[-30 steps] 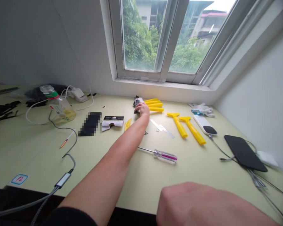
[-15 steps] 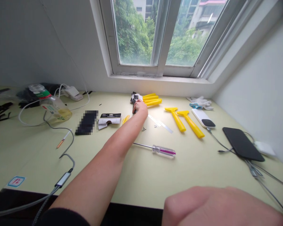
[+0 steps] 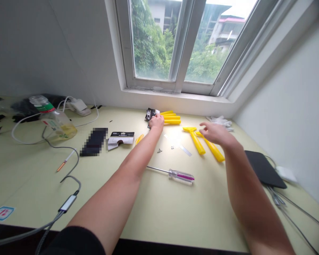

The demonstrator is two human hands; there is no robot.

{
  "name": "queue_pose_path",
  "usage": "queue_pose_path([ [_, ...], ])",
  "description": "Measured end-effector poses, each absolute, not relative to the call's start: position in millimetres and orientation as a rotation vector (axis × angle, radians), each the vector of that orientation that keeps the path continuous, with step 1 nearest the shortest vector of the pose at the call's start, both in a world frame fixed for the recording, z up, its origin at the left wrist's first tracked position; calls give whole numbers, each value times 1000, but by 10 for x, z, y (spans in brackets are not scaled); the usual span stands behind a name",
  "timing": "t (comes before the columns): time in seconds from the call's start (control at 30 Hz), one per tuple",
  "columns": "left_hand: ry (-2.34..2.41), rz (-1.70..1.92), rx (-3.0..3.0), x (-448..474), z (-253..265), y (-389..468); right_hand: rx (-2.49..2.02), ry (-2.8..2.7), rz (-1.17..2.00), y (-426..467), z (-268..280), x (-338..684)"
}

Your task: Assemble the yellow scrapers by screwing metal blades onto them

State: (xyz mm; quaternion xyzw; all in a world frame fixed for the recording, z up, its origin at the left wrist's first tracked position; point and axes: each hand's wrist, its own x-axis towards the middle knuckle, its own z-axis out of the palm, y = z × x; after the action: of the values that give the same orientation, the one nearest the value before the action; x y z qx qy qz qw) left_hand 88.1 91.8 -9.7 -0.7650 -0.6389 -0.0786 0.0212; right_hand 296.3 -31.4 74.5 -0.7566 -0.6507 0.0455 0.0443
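At the back of the table my left hand [image 3: 156, 122] has its fingers curled over the head end of a packaged yellow-handled scraper [image 3: 172, 121]. Several more of these lie stacked beside it, with black-and-white card packaging [image 3: 151, 114] at their heads. My right hand [image 3: 215, 132] hangs over the two loose yellow scrapers [image 3: 196, 141], its index finger stretched out and nothing visible in it. The exact grip of the left fingers is partly hidden. A clear-handled screwdriver [image 3: 182, 176], thin metal blades [image 3: 185, 150], screws [image 3: 160, 151] and nuts [image 3: 172, 147] lie between my arms.
An opened card package [image 3: 121, 137] and a blurred-out black item [image 3: 94, 141] lie left of my left arm. Farther left are a bottle [image 3: 55, 122], a cigarette [image 3: 66, 160] and cables. White gloves [image 3: 220, 121] and a black phone-like slab [image 3: 266, 169] lie right.
My right hand has swung from the near right edge forward to above the loose scrapers. My left hand stays at the stacked scrapers. The view has shifted slightly.
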Motion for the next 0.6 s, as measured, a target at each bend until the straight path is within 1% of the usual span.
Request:
queue_pose_path([
  [0.07,-1978,-246,-2376,873,-94,910,-2481,-1911,166,-108,472,3279],
  [0.2,-1970,-252,-2386,812,-114,866,-2612,-1837,265,-50,57,3614],
  [0.33,-1956,-297,-2386,766,-106,739,-2652,-1737,281,-55,-23,3608],
  [0.4,-1916,-399,-2397,758,-25,612,-2635,-1687,244,-48,23,3590],
  [0.43,-1866,-503,-2411,746,43,521,-2617,-1665,213,-45,61,3584],
  [0.47,-1763,-753,-2428,721,129,409,-2598,-1649,176,-45,108,3577],
  [0.53,-1361,-1347,-2405,616,336,130,-2502,-1630,119,-58,220,3545],
  [0.6,-893,-1763,-2273,447,543,-186,-2308,-1619,154,-88,341,3461],
])
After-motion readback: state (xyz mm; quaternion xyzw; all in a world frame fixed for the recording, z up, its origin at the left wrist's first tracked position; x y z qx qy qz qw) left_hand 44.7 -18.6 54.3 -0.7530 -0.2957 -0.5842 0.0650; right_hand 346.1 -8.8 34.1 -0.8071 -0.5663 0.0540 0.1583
